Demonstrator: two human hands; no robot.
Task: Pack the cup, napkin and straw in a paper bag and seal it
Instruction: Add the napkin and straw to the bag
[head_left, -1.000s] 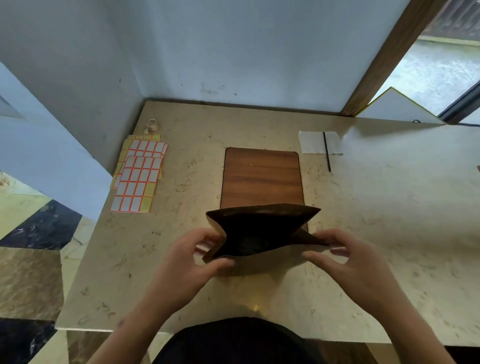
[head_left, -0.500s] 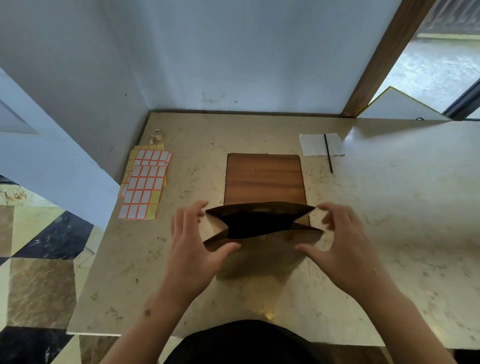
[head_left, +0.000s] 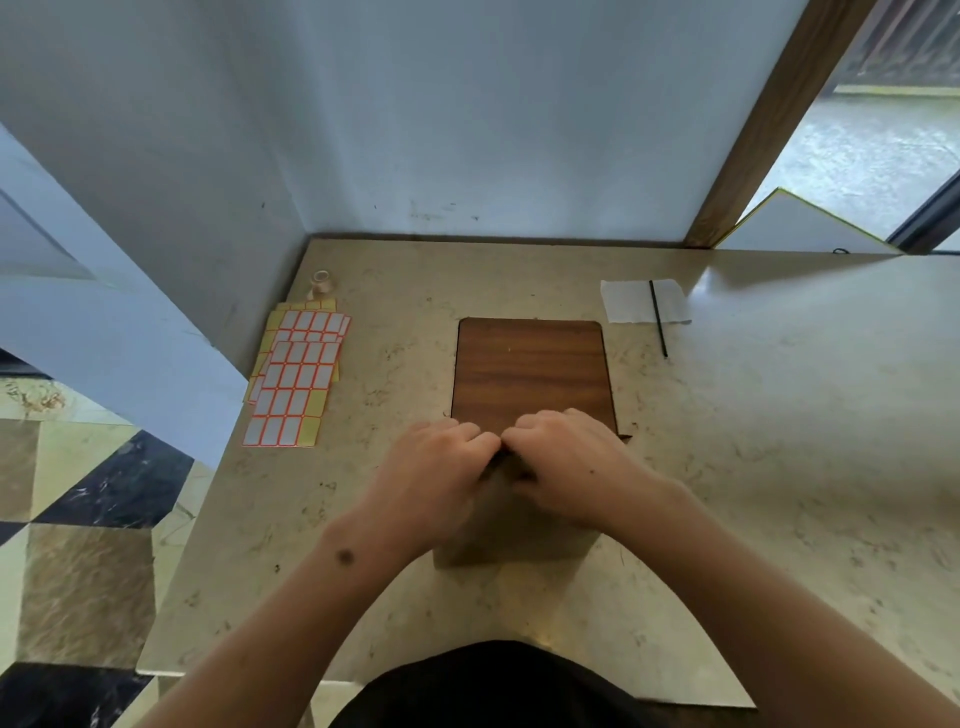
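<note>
A brown paper bag stands on the marble table in front of me, at the near edge of a wooden board. My left hand and my right hand are side by side on the bag's top, knuckles nearly touching, fingers curled over the rim; the mouth is hidden under them. A white napkin lies at the back right with a thin black straw across it. No cup is in view.
Sheets of white labels with orange borders lie at the left, with a small roll of tape behind them. The table's left edge drops to a tiled floor. Walls close the back and left; a wooden post rises at the back right.
The bag's mouth was held wide open, one hand at each side. Both hands have since come together at the middle of the top, and the dark opening no longer shows.
</note>
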